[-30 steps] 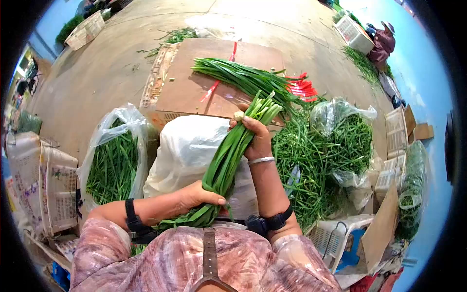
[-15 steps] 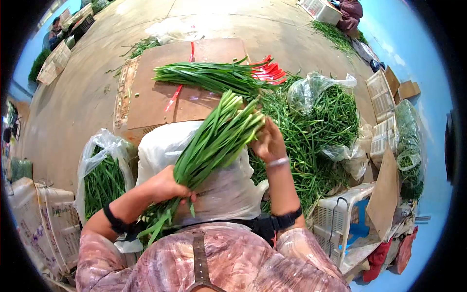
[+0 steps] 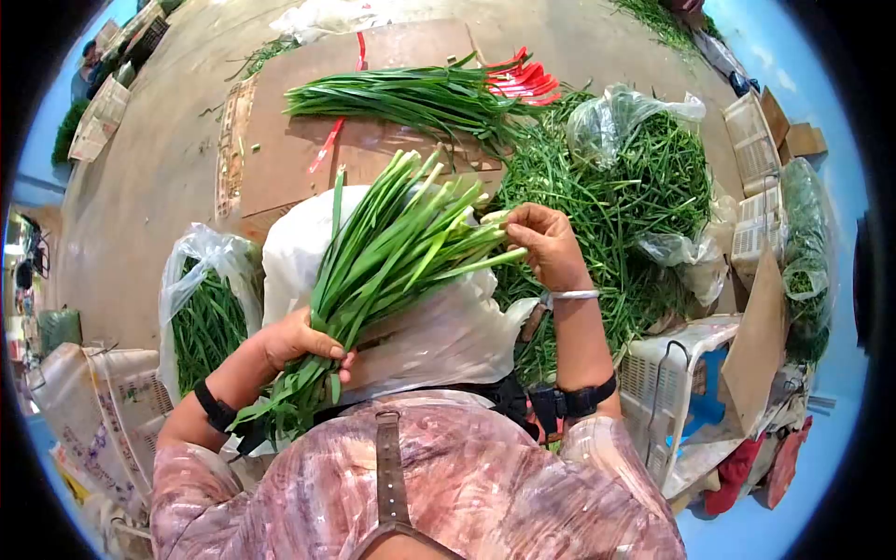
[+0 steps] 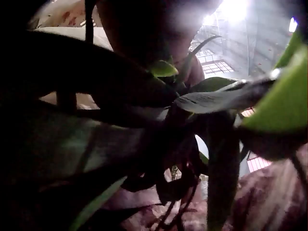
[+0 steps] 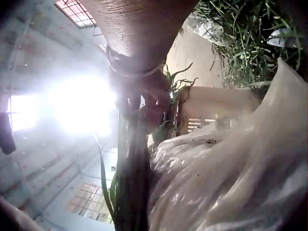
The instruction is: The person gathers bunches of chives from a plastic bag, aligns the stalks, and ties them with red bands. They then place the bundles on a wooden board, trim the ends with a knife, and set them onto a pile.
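Observation:
My left hand (image 3: 303, 343) grips a bunch of garlic chives (image 3: 383, 252) around its leafy lower part, thumb across the front. The pale cut ends fan out up and to the right, and loose leaf tips hang below the fist. At those pale ends my right hand (image 3: 551, 245) pinches a stalk end between thumb and fingertips. In the right wrist view the chive stalks (image 5: 131, 178) run down from the hand, mostly in shadow. Dark leaves (image 4: 221, 159) fill much of the left wrist view and hide most of that hand.
A white plastic-covered bundle (image 3: 439, 341) stands beneath the bunch. Beyond it, chives with red ties (image 3: 401, 98) lie on a brown board (image 3: 271, 173). To the right is a heap of loose greens (image 3: 635, 205); a bag of greens (image 3: 210, 322) stands left, white crates (image 3: 653, 383) at right.
The right hand has moved from gripping the bunch near its cut ends to pinching a stalk at its right side. The bunch has fanned out and shifted left, still in the left hand.

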The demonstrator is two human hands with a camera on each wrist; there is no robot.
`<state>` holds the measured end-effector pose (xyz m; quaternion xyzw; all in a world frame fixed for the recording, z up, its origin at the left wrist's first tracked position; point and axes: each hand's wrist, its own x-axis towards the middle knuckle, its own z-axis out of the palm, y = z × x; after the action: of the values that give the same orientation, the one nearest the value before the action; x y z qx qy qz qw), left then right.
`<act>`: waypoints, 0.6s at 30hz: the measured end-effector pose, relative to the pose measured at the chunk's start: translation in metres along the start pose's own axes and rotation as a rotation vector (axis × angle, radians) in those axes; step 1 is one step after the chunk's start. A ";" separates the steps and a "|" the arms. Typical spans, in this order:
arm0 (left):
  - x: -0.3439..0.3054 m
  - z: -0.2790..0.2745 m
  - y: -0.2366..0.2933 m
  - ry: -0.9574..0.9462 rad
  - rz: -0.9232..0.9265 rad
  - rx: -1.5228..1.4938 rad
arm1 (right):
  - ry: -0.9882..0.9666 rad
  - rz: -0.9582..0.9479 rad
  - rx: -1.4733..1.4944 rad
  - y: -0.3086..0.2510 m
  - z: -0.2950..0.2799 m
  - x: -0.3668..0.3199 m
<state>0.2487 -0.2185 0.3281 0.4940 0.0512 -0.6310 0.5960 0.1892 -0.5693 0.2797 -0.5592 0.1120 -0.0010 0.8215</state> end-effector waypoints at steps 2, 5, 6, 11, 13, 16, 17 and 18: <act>0.005 -0.003 -0.004 -0.031 -0.019 0.036 | 0.003 0.005 -0.005 -0.004 0.000 -0.003; 0.006 0.007 -0.003 -0.021 -0.047 0.058 | -0.048 0.043 0.077 -0.005 -0.012 -0.009; 0.012 0.006 -0.009 -0.038 -0.016 0.078 | -0.044 0.060 0.048 -0.009 -0.007 -0.009; 0.019 0.016 -0.015 -0.022 0.036 0.047 | 0.002 0.067 -0.433 -0.009 0.002 -0.004; 0.018 0.017 -0.017 -0.045 0.045 0.034 | -0.023 0.044 -0.346 -0.006 0.002 -0.002; 0.019 0.018 -0.021 -0.018 0.043 -0.004 | 0.034 -0.063 -0.394 0.007 -0.003 -0.004; 0.020 0.018 -0.022 -0.016 0.043 -0.004 | 0.079 -0.107 -0.459 0.008 -0.004 -0.005; 0.022 0.017 -0.023 -0.057 0.043 -0.052 | 0.095 -0.291 -0.541 0.006 -0.001 -0.008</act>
<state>0.2251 -0.2382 0.3099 0.4612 0.0402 -0.6303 0.6232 0.1805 -0.5670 0.2749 -0.7672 0.0650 -0.1150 0.6277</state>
